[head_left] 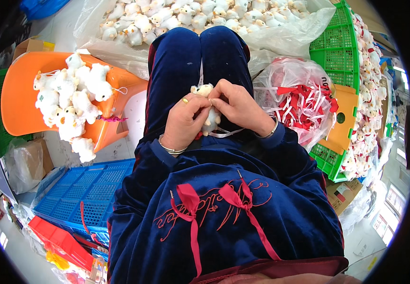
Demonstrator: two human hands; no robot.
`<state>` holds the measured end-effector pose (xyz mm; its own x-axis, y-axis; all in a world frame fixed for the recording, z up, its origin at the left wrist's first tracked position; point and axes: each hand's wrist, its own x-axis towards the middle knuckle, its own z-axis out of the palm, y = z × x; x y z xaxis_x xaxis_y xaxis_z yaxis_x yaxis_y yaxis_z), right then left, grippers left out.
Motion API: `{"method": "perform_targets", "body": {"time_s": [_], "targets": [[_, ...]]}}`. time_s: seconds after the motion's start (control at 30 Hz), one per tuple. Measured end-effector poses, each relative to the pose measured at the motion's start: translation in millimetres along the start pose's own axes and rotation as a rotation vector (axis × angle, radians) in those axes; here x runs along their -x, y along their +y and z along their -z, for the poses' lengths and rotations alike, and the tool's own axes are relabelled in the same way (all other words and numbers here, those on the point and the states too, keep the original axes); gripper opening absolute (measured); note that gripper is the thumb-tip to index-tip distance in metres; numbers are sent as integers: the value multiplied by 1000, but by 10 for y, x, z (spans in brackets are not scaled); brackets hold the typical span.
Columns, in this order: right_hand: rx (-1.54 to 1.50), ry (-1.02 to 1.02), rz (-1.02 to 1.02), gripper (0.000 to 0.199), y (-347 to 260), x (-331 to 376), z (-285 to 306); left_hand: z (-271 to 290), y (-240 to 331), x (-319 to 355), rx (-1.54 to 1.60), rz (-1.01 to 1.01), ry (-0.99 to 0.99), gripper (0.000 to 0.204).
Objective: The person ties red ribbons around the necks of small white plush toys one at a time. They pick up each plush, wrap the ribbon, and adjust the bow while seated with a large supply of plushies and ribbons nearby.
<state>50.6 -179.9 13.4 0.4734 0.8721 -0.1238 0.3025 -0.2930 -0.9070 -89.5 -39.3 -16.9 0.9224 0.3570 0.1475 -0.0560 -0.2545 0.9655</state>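
Observation:
A small white plush toy (209, 122) rests on my lap between both hands. My left hand (186, 118) wraps its side with thumb and fingers bent in. From the other side, my right hand (235, 106) pinches at the toy's neck, thumb against forefinger, where the fingertips of both hands meet. What is pinched there looks like a thin white ribbon, though most of it is hidden. A white ribbon end (226, 134) trails from the toy across my lap, and a bit of red shows below it.
An orange chair (18, 94) at left bears several white plush toys (68, 94). Ahead lies a plastic-lined heap of plush toys (167, 16). At right are a bag of red-and-white ribbons (304, 106) and a green crate (335, 52). Blue crates (87, 189) stand at lower left.

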Motion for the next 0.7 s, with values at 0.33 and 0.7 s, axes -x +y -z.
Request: {"method": "perform_targets", "body": {"time_s": [0.33,0.7], "targets": [[17,-23,-30,11,5,-4,13,0,61,-21,-47,71,-42,11],[-232,-339,-290,14,20,-174,253,-1,47,-17,-170,2,-35,11]]}}
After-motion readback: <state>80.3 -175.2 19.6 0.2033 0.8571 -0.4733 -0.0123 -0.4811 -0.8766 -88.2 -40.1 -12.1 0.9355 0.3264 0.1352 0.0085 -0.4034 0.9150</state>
